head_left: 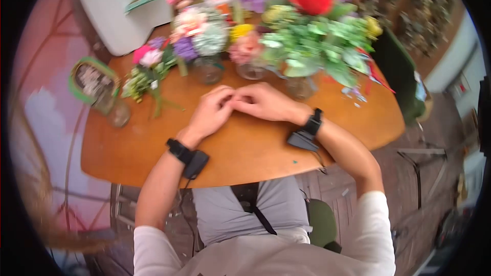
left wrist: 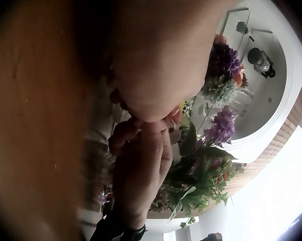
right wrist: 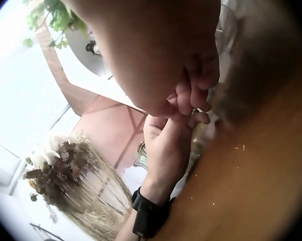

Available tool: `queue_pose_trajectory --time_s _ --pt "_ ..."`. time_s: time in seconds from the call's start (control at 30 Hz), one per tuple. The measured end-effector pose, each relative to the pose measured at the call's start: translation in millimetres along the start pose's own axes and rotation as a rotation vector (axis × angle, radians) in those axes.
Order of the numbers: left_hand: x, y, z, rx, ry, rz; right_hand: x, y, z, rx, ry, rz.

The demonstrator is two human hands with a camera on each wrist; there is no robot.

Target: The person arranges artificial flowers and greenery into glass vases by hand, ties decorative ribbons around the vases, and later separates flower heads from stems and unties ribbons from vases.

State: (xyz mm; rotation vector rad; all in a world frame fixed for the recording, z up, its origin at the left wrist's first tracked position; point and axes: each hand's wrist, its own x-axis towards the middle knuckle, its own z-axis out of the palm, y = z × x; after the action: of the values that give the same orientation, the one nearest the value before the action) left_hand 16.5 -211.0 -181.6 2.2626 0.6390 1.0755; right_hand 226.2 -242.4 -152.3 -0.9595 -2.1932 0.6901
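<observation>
Left hand (head_left: 210,112) and right hand (head_left: 268,103) met at fingertips over surface (head_left: 235,148); pinched item, if any, not discernible; nearest vase (head_left: 251,70) stood just beyond; glass judged rigid, slippery, fragile, top-heavy; best grip, body below flowers (head_left: 245,47).

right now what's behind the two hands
Beyond the left hand and right hand, clear vases of mixed flowers stand on the wooden table. The hands cover some tabletop, and whether anything small sits between their fingertips can't be seen.
</observation>
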Motion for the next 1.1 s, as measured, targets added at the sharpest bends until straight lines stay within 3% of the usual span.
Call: queue_pose_trajectory --time_s 0.07,0.1,0.23,0.57,0.7,0.8,0.87,1.0,1.1 --pt "0.0 -2.0 3.3 0.034 -0.017 -0.002 -5.7 7.3 4.2 0.151 0.006 0.02" --pt "-0.7 0.9 3.7 0.012 -0.024 -0.036 -8.4 4.6 1.3 0.118 -0.047 0.158" --pt "-3.1 6.2 -1.2 -0.025 -0.076 -0.017 -13.3 0.9 9.2 0.394 -0.02 0.317" --pt "-0.2 14.0 -6.9 -0.031 -0.151 -0.062 -12.7 0.7 7.4 0.391 0.01 0.352" --pt "1.6 18.0 -4.9 0.0 -0.113 -0.097 -14.3 4.7 6.4 0.354 -0.033 0.265" --pt "1.6 16.7 -5.2 -0.015 -0.156 -0.066 -13.5 8.6 7.1 0.329 -0.039 0.333" --pt "4.1 20.7 -6.6 0.006 -0.144 -0.154 -14.2 13.0 7.6 0.338 -0.009 0.171" --pt "0.9 14.3 -9.6 0.042 -0.13 -0.163 -10.1 9.3 8.0 0.366 -0.049 0.179" --pt "1.4 13.0 -9.3 0.047 -0.159 -0.072 -11.7 5.3 6.7 0.336 -0.041 0.287"
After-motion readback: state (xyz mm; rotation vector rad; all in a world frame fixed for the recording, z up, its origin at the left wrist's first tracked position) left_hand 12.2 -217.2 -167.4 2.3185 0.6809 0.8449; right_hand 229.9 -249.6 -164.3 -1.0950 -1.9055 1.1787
